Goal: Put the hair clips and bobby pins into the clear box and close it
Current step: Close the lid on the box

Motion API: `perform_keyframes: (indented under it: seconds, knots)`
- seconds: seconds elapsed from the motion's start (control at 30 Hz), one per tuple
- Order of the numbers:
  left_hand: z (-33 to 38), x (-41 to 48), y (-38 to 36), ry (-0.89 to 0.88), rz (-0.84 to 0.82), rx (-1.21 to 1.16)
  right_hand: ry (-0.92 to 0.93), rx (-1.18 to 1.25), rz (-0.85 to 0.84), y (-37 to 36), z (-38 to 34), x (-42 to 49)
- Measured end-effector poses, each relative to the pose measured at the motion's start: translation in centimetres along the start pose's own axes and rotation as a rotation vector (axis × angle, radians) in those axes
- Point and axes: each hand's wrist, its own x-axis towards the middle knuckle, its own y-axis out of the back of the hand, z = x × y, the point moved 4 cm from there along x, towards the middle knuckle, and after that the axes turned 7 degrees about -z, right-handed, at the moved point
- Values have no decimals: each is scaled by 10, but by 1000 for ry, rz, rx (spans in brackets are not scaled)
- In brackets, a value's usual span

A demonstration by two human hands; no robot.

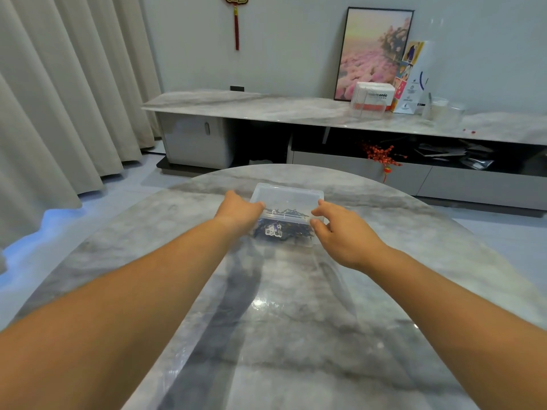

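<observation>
Both forearms reach out over the glossy grey marble worktop (266,321): loading looks finished, closing is what remains.

Left hand (239,210), fingers curled, presses the 9 o'clock side of the small clear plastic box (285,214); right hand (344,232), fingers spread and loosely open, touches its 3 o'clock corner, gripping nothing. Dark bobby pins and hair clips (281,227) lie heaped inside. Its clear hinged lid (288,195) stands open at 12 o'clock; I see no loose pins left outside.

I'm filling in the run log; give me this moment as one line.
clear box: on table, lid partly lowered | clips and pins: inside | left hand: at left edge | right hand: at right edge
</observation>
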Motion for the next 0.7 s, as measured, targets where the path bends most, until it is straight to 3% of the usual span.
perform_keyframes:
  seconds: [0.1,0.27,0.7]
  knots:
    - [-8,3,1,37,-21,-93,1,5,5,2,0,1]
    - [-3,1,3,-58,131,15,9,17,11,3,0,1]
    - [-3,3,0,-143,85,47,28,54,85,1,8,4]
